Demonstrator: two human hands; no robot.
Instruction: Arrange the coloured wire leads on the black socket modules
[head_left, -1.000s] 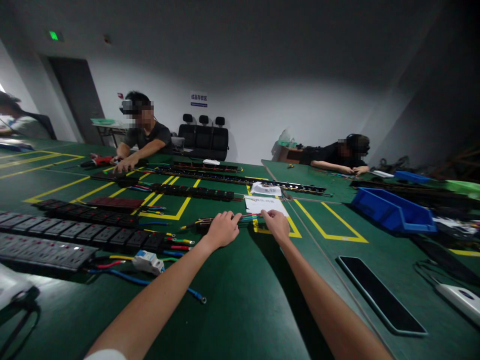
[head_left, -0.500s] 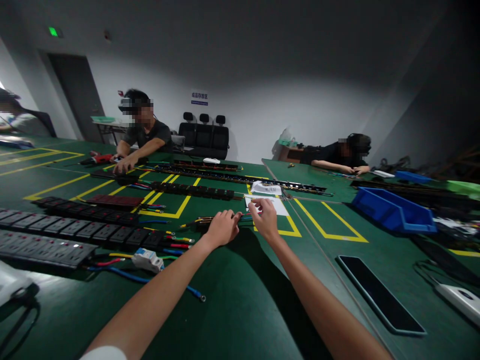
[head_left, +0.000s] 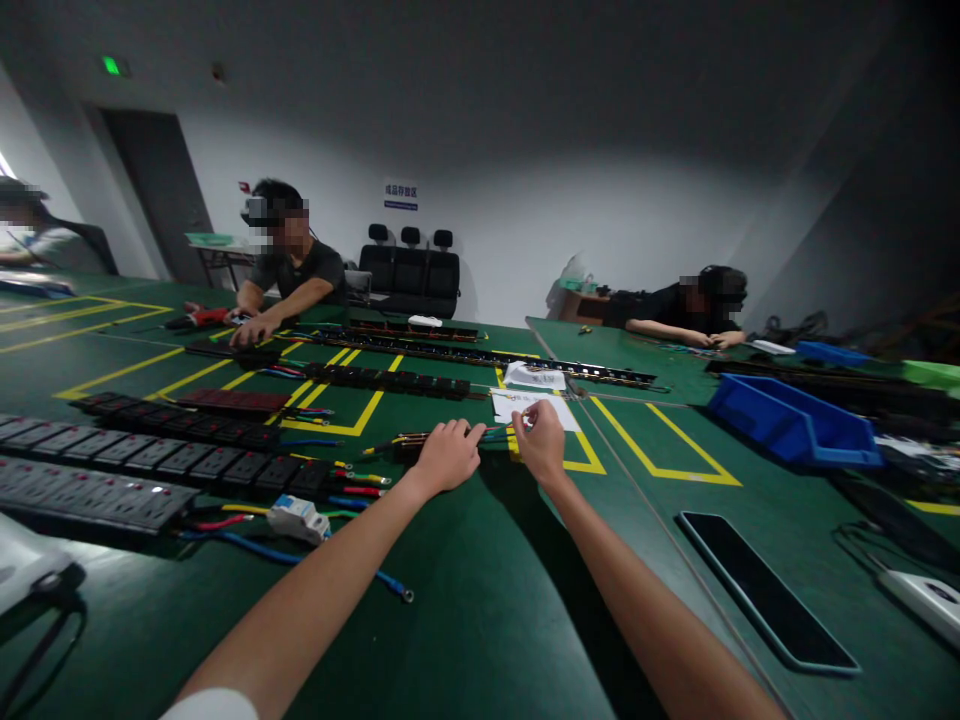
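Left on the table (head_left: 420,620): socket strips (head_left: 90,495) in rows, breaker (head_left: 298,518) just off the nearest one's right end
Middle: wires (head_left: 496,434), paper (head_left: 510,405) kinda just behind
Right: phone (head_left: 765,590) up front, bin (head_left: 795,425) further back

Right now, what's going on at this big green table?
A person's two hands are busy with thin coloured wires on the green table. The left hand lies over the bundle, and the right hand has its fingers bunched near the wire ends; what they pinch is too small to tell. Dark socket strips lie off to the left, and a phone and a blue bin to the right. Another person sits across the table.
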